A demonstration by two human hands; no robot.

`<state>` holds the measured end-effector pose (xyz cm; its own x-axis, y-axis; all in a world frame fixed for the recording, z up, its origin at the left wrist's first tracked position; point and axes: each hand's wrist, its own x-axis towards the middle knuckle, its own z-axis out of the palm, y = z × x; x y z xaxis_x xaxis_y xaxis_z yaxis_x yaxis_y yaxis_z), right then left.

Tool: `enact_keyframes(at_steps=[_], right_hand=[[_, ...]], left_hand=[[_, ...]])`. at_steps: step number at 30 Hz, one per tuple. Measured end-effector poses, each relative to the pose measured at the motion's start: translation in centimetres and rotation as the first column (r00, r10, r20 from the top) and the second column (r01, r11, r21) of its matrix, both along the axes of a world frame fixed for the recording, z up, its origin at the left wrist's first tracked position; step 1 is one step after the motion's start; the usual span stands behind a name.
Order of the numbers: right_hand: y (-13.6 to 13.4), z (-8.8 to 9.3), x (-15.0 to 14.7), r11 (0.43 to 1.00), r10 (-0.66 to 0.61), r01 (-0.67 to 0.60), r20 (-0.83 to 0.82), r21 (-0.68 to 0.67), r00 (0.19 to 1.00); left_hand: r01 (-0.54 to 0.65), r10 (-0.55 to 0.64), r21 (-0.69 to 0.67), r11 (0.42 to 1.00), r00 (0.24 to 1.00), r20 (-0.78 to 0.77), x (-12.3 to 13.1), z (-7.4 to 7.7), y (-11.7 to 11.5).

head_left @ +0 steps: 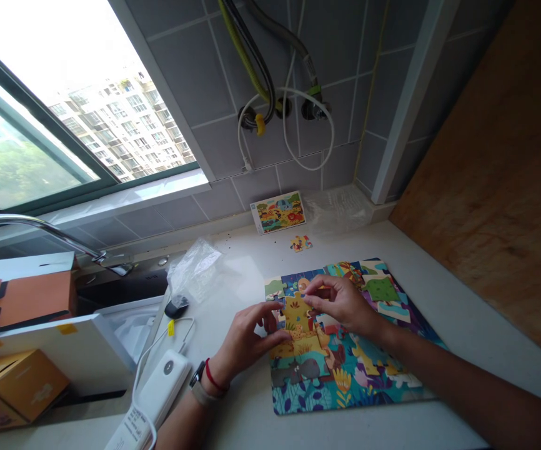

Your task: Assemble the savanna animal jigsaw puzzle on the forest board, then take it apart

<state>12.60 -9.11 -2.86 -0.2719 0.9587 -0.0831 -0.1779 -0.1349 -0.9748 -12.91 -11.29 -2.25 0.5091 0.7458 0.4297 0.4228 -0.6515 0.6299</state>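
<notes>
A multicoloured cardboard jungle jigsaw puzzle (345, 381) lies flat on the white counter (233, 419), partly assembled, with several pieces near its centre and upper right sitting askew. Both hands work at its centre, close together. The left hand (247, 340) is curved, its fingertips against the left side of a yellow cardboard jigsaw piece (296, 315). The right hand (340, 306) reaches in from the opposite side, thumb and forefinger closed in a pinch at the upper edge of that piece; whether the pinch holds it alone cannot be determined. The left wrist carries a black wristwatch (198, 374) and a red cord bracelet (214, 376). Behind the puzzle are a small cluster of loose interlocked pieces (301, 243) and a rectangular printed picture card (278, 212) against the grey tile wall (195, 75). To the left are a clear plastic bag (194, 269), a small black oval object (177, 307) and a white power bank (162, 384) with its white cable — all apart from the hands.
</notes>
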Motion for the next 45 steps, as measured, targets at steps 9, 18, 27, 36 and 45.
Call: enact_keyframes(at_steps=[9, 18, 27, 36, 45], right_hand=[[0.04, 0.38, -0.08, 0.999, -0.033, 0.031, -0.037, -0.040, 0.999], [-0.06, 0.28, -0.16, 0.998, -0.050, 0.049, -0.053, -0.028, 0.997], [-0.41, 0.21, -0.39, 0.998, -0.016, 0.010, -0.083, -0.064, 0.996], [-0.41, 0.35, -0.30, 1.000, 0.004, -0.004, -0.044, 0.009, 0.999], [-0.59, 0.14, -0.37, 0.995, 0.105, -0.105, -0.021, 0.000, 0.994]], left_hand=[[-0.002, 0.002, -0.025, 1.000, 1.000, 0.017, 0.02, -0.03, -0.02], [-0.009, 0.009, -0.026, 1.000, 1.000, 0.008, 0.08, 0.05, 0.10], [-0.013, 0.013, 0.007, 1.000, 1.000, 0.023, 0.04, -0.38, 0.08], [-0.033, 0.030, 0.091, 0.995, 0.999, 0.032, -0.02, 0.14, 0.12], [-0.096, 0.088, 0.106, 0.990, 0.993, 0.078, 0.05, 0.26, 0.14]])
